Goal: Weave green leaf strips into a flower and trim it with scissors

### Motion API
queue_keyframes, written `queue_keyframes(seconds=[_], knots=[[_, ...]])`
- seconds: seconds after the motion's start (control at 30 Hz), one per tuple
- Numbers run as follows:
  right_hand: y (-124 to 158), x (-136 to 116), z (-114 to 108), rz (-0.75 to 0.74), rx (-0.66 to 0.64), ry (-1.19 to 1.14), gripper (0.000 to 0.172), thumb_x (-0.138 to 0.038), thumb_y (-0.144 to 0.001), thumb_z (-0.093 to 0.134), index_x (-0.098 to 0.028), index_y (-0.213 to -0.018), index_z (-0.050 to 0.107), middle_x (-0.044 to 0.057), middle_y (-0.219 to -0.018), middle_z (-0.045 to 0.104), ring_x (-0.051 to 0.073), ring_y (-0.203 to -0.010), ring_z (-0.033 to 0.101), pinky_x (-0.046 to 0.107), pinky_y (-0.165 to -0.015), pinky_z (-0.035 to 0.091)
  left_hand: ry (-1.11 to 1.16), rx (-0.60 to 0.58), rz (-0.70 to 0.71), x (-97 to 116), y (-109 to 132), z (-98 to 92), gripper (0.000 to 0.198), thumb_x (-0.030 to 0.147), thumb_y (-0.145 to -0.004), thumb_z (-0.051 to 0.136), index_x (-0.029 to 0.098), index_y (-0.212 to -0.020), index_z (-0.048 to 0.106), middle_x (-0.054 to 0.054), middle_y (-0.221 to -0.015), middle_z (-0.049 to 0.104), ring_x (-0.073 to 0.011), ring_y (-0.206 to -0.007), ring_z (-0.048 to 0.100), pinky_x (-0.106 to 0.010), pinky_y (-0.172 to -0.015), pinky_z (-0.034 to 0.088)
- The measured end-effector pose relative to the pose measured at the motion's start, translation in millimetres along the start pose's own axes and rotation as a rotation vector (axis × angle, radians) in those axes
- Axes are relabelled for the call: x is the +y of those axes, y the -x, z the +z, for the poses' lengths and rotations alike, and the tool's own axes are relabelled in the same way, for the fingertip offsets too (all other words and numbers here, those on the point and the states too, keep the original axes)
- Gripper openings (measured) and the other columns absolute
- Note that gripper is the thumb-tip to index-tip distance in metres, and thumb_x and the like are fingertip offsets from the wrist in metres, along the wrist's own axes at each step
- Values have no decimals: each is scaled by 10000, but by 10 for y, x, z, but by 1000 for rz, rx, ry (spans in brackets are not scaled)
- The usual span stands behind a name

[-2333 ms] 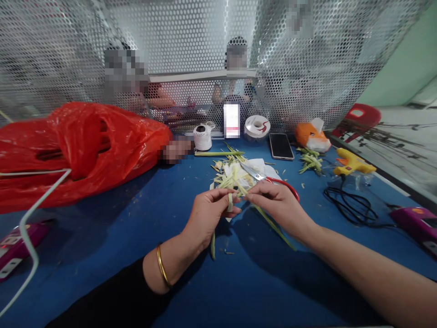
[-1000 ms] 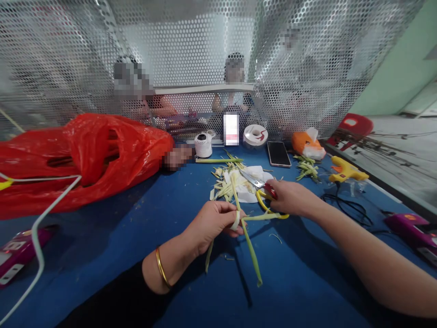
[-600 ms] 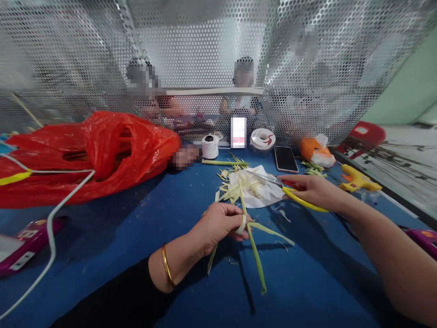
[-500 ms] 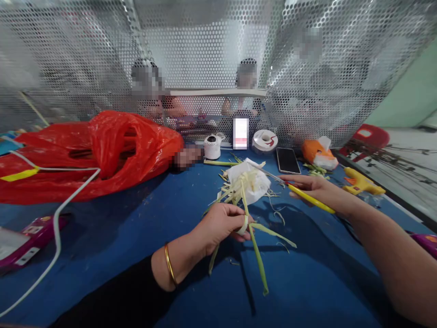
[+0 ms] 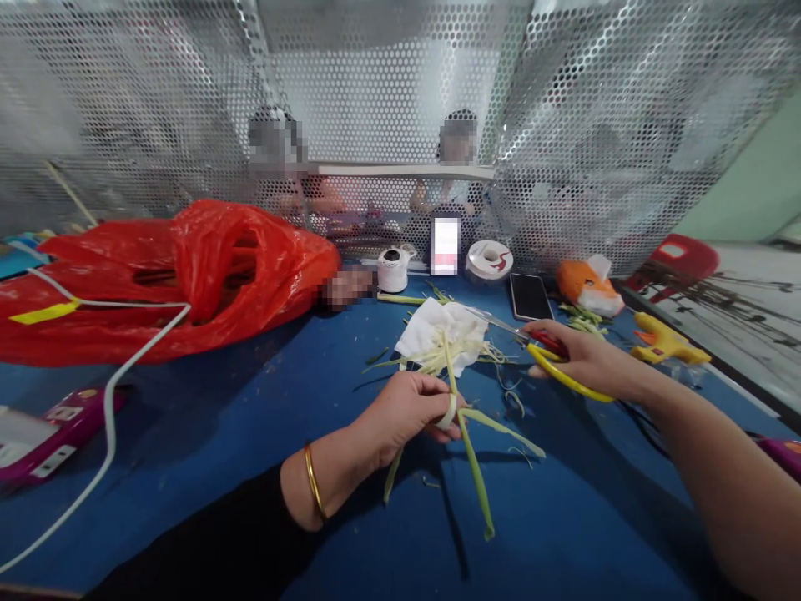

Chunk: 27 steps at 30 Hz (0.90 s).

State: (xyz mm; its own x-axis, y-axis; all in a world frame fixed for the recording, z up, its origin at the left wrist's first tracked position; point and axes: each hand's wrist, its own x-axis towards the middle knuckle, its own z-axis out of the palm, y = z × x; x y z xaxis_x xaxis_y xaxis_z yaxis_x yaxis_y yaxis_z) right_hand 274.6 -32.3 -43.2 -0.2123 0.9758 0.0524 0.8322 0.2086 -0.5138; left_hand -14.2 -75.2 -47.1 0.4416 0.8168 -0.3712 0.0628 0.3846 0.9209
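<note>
My left hand (image 5: 413, 411) is closed, pinching a bundle of pale green leaf strips (image 5: 476, 480) above the blue table. A pale strip loops at the thumb and fingers; long ends hang toward me, and thin frayed ends fan out on the far side. In my right hand (image 5: 591, 359) is a pair of scissors (image 5: 554, 373) with red and yellow handles, its blades pointing left. The blade tips lie close over a crumpled white tissue (image 5: 431, 327) beyond the bundle. Thin leaf scraps (image 5: 514, 402) are scattered around the tissue.
A large red plastic bag (image 5: 256, 250) fills the left back. Behind stand a thread spool (image 5: 392, 274), a lit phone (image 5: 445, 246) and a ribbon roll (image 5: 489, 260). A dark phone (image 5: 531, 296), tissue pack (image 5: 588, 288) and yellow glue gun (image 5: 669, 338) lie right. A white cable (image 5: 113, 401) crosses the left.
My right hand has turned the scissors, so the red and yellow handles now show apart. It sits slightly further right. The left hand stays nearly still; more of the white tissue shows.
</note>
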Motion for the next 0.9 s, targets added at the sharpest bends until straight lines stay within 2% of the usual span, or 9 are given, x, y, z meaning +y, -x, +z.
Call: queue_keyframes(seconds=[0.07, 0.2, 0.37, 0.47, 0.7, 0.8, 0.9], knots=[[-14, -15, 6, -2, -62, -118, 612, -510, -717, 664, -209, -1226, 506, 30, -849, 637, 213, -741, 590, 325, -681, 494, 2, 4, -1, 0, -1, -1, 120, 235, -684, 658, 115, -688, 664, -68, -663, 673, -110, -542, 623, -212, -522, 496], [-26, -39, 42, -16, -49, -182, 661, -489, -683, 710, -213, -1232, 468, 23, -879, 585, 211, -774, 549, 322, -702, 462, 4, 7, -4, -7, -12, -3, 119, 226, -674, 657, 111, -706, 669, -64, -655, 674, -112, -538, 626, -210, -516, 499], [60, -149, -3, -86, -353, -465, 676, -473, -626, 771, -252, -1193, 476, 3, -878, 516, 178, -761, 509, 266, -647, 442, 10, 13, 1, -14, -27, -5, 113, 214, -675, 650, 106, -703, 666, -61, -635, 673, -119, -533, 632, -215, -510, 504], [121, -239, -48, -130, -430, -518, 661, -455, -586, 804, -252, -1143, 513, 2, -879, 507, 174, -765, 503, 257, -650, 443, 4, 16, -5, -15, -25, -4, 105, 205, -681, 646, 105, -706, 668, -56, -618, 666, -119, -529, 632, -212, -506, 503], [161, -421, -3, -78, -442, -444, 545, -345, -653, 780, -262, -1159, 597, 34, -1147, 598, 280, -1050, 543, 317, -837, 456, -57, -11, -12, -23, -13, 8, 54, 142, -682, 621, 113, -676, 665, -33, -582, 643, -114, -529, 629, -195, -498, 495], [150, -453, 52, -48, -397, -476, 518, -358, -664, 778, -245, -1150, 638, 40, -1144, 625, 271, -1043, 560, 324, -868, 452, -84, -40, -30, -31, -6, 15, 59, 152, -685, 630, 115, -657, 666, -33, -579, 643, -111, -531, 627, -193, -506, 495], [126, -438, 96, -5, -382, -506, 541, -382, -650, 784, -214, -1150, 663, 48, -1032, 659, 238, -924, 591, 307, -780, 474, -97, -61, -36, -35, 1, 14, 67, 165, -696, 629, 121, -663, 668, -37, -591, 652, -111, -540, 629, -197, -516, 497]])
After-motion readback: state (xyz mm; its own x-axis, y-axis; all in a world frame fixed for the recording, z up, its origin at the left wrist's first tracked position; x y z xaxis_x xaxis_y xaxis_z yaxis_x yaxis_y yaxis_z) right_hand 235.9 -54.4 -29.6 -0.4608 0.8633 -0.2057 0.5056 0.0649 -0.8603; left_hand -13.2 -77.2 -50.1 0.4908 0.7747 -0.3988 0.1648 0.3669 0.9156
